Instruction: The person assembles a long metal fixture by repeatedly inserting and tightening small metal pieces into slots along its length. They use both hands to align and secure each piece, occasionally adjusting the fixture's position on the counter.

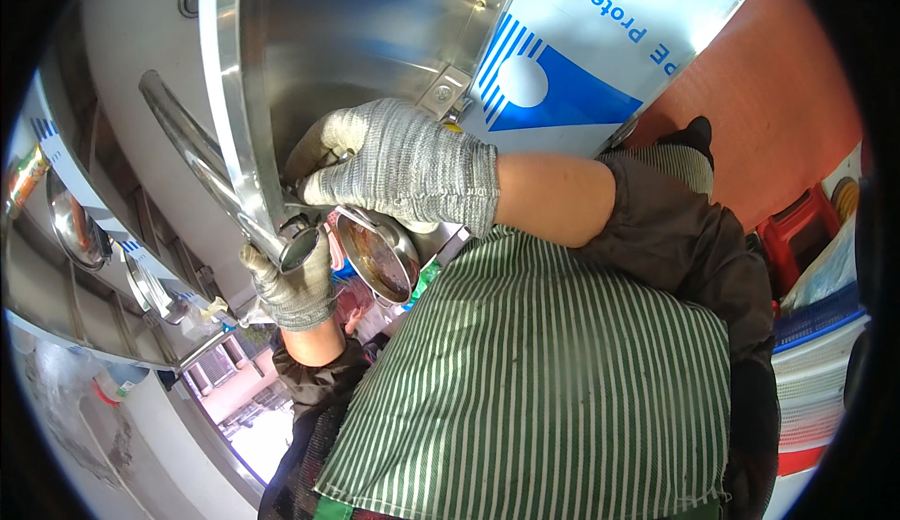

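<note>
Evidently, your left hand [295, 297], in grey knit, clasped the open lower end of a long, curved, shiny metal tube [195, 152] slanting up and leftward; your grey-gloved right hand [403, 165] curled just above that end, its hold hidden.

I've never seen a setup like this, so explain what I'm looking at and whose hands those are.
There's no machine here, just one person's own two gloved hands. The single picture comes from a fisheye camera on their head, looking down, so straight edges bend. The left hand seems to grip the lower end of a shiny metal tube. The right hand has bent fingers at the edge of a steel panel; whether it holds something small is unclear. The striped apron is the wearer's.
</note>
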A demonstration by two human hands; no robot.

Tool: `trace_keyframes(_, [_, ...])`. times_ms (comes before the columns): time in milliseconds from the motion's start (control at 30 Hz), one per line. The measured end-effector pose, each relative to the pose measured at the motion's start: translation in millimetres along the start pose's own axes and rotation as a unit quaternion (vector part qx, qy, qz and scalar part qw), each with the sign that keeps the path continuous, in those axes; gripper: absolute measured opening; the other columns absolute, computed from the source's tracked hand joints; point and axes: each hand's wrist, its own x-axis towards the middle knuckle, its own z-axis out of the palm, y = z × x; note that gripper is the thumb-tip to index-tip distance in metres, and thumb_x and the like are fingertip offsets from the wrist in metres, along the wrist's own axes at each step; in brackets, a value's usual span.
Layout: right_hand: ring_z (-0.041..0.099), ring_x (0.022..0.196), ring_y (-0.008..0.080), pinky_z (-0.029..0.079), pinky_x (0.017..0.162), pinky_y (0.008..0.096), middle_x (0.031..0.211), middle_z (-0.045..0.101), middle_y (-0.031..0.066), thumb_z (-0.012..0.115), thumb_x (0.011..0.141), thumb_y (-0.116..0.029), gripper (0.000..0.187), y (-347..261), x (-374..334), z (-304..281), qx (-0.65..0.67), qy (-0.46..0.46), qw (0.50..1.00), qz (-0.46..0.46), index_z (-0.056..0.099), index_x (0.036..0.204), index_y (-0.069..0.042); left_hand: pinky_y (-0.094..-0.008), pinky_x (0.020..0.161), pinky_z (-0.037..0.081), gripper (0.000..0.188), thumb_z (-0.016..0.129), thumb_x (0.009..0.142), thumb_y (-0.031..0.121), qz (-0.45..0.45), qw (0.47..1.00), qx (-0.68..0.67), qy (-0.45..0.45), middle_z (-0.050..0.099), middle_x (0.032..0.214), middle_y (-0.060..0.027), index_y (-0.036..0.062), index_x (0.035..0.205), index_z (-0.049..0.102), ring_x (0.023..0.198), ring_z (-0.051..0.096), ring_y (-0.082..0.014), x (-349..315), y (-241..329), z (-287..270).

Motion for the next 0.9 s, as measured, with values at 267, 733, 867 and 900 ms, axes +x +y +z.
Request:
trace_keyframes(267, [0.065, 0.088, 0.0215, 0.051, 0.08, 0.0304, 0.096, 0.067, 0.0146, 0.063, 0.084, -0.022, 0.034, -17.4, -15.7, 22.1, -0.006, 0.109, 0.993, 0.046, 0.061, 0.109, 0.001, -0.0387, 0.095, 0.041, 0.062, 0.075, 0.074, 0.041, 0.005, 0.998, -0.027, -0.054, 0.06, 0.109, -0.008, 0.0057, 0.12, 0.053, 0.1, 0.055, -0.022, 3.0, -8.7, 18.2])
trace_keyframes(733, [0.064, 0.076, 0.0174, 0.052, 0.072, 0.0275, 0.084, 0.066, 0.0107, 0.058, 0.088, -0.012, 0.019, -29.5, -17.9, 65.6, -0.152, 0.306, 0.939, 0.04, 0.064, 0.101, 0.0, -0.0374, 0.092, 0.046, 0.079, 0.078, 0.074, 0.02, -0.046, 0.955, -0.163, -0.244, 0.051, 0.119, -0.0067, 0.0042, 0.136, 0.031, 0.108, 0.053, -0.0198, 39.6, -24.1, 12.9])
trace_keyframes(867, [0.059, 0.076, 0.0124, 0.051, 0.07, 0.0238, 0.086, 0.061, 0.0063, 0.054, 0.091, -0.011, 0.021, -35.7, -15.5, 82.4, 0.0, 0.362, 0.923, 0.129, 0.058, 0.107, 0.003, -0.0398, 0.087, 0.05, 0.074, 0.075, 0.07, 0.046, -0.041, 0.973, -0.114, -0.194, 0.056, 0.111, -0.0068, 0.007, 0.124, 0.044, 0.101, 0.057, -0.0234, 42.3, -30.8, 7.8])
trace_keyframes(900, [0.058, 0.077, 0.0122, 0.05, 0.07, 0.0235, 0.087, 0.06, 0.0066, 0.053, 0.092, -0.011, 0.023, -36.7, -13.0, 86.8, 0.022, 0.373, 0.919, 0.123, 0.056, 0.109, 0.004, -0.0395, 0.088, 0.05, 0.074, 0.075, 0.07, 0.046, -0.041, 0.971, -0.103, -0.211, 0.056, 0.112, -0.0068, 0.0067, 0.125, 0.044, 0.102, 0.057, -0.0232, 42.0, -30.8, 8.0])
